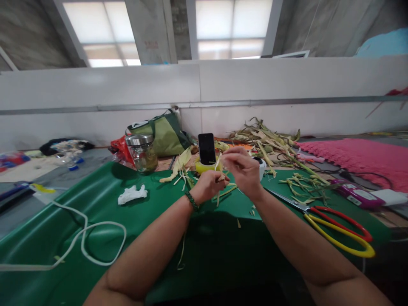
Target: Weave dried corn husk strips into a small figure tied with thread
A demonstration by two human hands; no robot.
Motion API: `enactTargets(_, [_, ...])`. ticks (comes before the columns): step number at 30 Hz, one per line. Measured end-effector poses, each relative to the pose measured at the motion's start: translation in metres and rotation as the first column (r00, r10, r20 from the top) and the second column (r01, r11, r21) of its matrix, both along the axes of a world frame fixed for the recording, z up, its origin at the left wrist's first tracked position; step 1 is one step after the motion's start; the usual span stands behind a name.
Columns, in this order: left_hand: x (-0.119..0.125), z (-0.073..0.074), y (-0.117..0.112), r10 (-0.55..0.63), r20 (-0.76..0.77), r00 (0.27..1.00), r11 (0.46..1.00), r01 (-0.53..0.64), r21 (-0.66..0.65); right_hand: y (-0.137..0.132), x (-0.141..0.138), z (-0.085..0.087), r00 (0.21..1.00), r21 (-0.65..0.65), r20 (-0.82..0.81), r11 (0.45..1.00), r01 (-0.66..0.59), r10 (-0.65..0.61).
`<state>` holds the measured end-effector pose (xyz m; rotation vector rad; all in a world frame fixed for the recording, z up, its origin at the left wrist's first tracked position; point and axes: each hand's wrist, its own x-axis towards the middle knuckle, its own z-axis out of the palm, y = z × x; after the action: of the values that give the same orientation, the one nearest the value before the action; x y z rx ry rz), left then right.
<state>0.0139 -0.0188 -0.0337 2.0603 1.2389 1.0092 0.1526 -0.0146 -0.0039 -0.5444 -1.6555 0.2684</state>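
Over the middle of the green mat (223, 250), my left hand (207, 187), with a dark green bead bracelet (191, 200) at its wrist, is closed around pale corn husk strips. One thin husk strip (218, 162) rises from it toward the fingertips of my right hand (245, 171). Those fingers are pinched together just right of and above the left hand, and the strip's end at them is blurred. Loose husk strips (228, 192) lie beneath the hands. Straight behind them, a black phone (207, 148) stands upright in a yellow holder (204, 167).
Scissors (306, 208) with red and yellow handles lie at right, near husk scraps (302, 185). Behind are a husk heap (264, 140), a glass jar (142, 155) and a green bag (165, 134). A crumpled tissue (132, 195) and a white cable (86, 229) lie left.
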Motion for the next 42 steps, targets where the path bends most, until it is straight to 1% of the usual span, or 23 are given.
enactTargets(2, [-0.004,0.006,0.0,-0.03,0.181,0.983,0.987,0.058,-0.151,0.006,0.004,0.001,0.992,-0.055,-0.095,0.996,0.076,-0.081])
enactTargets(3, [-0.006,0.009,0.0,-0.027,0.246,0.969,0.978,0.077,-0.195,0.01,0.006,0.002,0.99,-0.105,-0.1,0.991,0.085,-0.095])
enactTargets(4, [-0.008,0.011,0.0,-0.02,0.29,0.957,0.973,0.086,-0.216,0.014,0.008,0.002,0.995,-0.166,-0.067,0.984,0.065,-0.077])
enactTargets(6, [-0.009,0.014,-0.001,-0.02,0.328,0.944,0.97,0.097,-0.222,0.02,0.008,0.0,0.997,-0.297,0.068,0.955,-0.022,0.044])
enactTargets(7, [-0.01,0.015,-0.002,-0.022,0.329,0.944,0.97,0.101,-0.223,0.021,0.007,-0.001,0.984,-0.348,0.133,0.935,-0.062,0.115])
enactTargets(8, [-0.009,0.015,-0.003,-0.023,0.326,0.945,0.969,0.101,-0.225,0.022,0.005,-0.002,0.971,-0.38,0.173,0.92,-0.09,0.166])
enactTargets(9, [-0.009,0.014,-0.003,-0.025,0.323,0.946,0.969,0.103,-0.225,0.023,0.004,-0.003,0.965,-0.395,0.179,0.913,-0.106,0.19])
enactTargets(11, [-0.009,0.013,-0.004,-0.038,0.318,0.947,0.97,0.111,-0.215,0.024,0.002,-0.005,0.98,-0.397,0.109,0.911,-0.112,0.168])
enactTargets(13, [-0.009,0.013,-0.004,-0.066,0.301,0.951,0.972,0.129,-0.195,0.028,0.004,-0.006,0.994,-0.402,-0.012,0.91,-0.105,0.109])
enactTargets(16, [-0.01,0.015,-0.006,-0.078,0.257,0.963,0.974,0.129,-0.188,0.037,0.01,-0.006,0.982,-0.418,-0.184,0.902,-0.108,0.032])
enactTargets(19, [-0.011,0.018,-0.009,-0.055,0.24,0.969,0.971,0.108,-0.212,0.044,0.015,-0.007,0.968,-0.44,-0.25,0.889,-0.124,0.011])
enactTargets(22, [-0.01,0.021,-0.012,-0.07,0.23,0.971,0.969,0.121,-0.216,0.046,0.016,-0.006,0.975,-0.448,-0.22,0.89,-0.085,-0.018])
enactTargets(24, [-0.01,0.022,-0.012,-0.067,0.244,0.968,0.969,0.122,-0.217,0.045,0.018,-0.004,0.982,-0.453,-0.19,0.888,-0.087,-0.001])
enactTargets(26, [-0.01,0.021,-0.01,-0.009,0.301,0.954,0.967,0.085,-0.24,0.043,0.02,-0.001,0.985,-0.483,-0.132,0.861,-0.16,0.109])
enactTargets(28, [-0.01,0.02,-0.007,0.075,0.399,0.914,0.964,0.035,-0.262,0.041,0.022,0.001,0.961,-0.524,-0.01,0.817,-0.24,0.276])
enactTargets(29, [-0.011,0.02,-0.006,0.103,0.439,0.893,0.965,0.017,-0.262,0.039,0.023,0.002,0.939,-0.529,0.071,0.811,-0.251,0.337])
enactTargets(30, [-0.011,0.02,-0.005,0.121,0.465,0.877,0.967,0.002,-0.254,0.037,0.024,0.003,0.919,-0.514,0.154,0.824,-0.239,0.362])
enactTargets(32, [-0.013,0.021,-0.004,0.143,0.472,0.87,0.971,-0.032,-0.237,0.034,0.024,0.004,0.906,-0.432,0.276,0.883,-0.182,0.322])
enactTargets(34, [-0.015,0.023,-0.004,0.164,0.452,0.877,0.972,-0.067,-0.224,0.033,0.026,0.005,0.922,-0.343,0.31,0.932,-0.12,0.233])
enactTargets(35, [-0.017,0.025,-0.005,0.177,0.455,0.873,0.971,-0.078,-0.228,0.033,0.027,0.005,0.932,-0.317,0.305,0.944,-0.094,0.196])
enactTargets(37, [-0.019,0.027,-0.005,0.196,0.485,0.852,0.964,-0.077,-0.253,0.037,0.032,0.006,0.949,-0.312,0.279,0.949,-0.053,0.145])
enactTargets(39, [-0.021,0.029,-0.004,0.217,0.53,0.82,0.953,-0.062,-0.296,0.043,0.035,0.005,0.963,-0.347,0.238,0.937,-0.035,0.124])
enactTargets(42, [-0.025,0.03,-0.002,0.252,0.611,0.75,0.944,-0.052,-0.325,0.054,0.037,0.001,0.991,-0.421,0.077,0.905,-0.065,0.107])
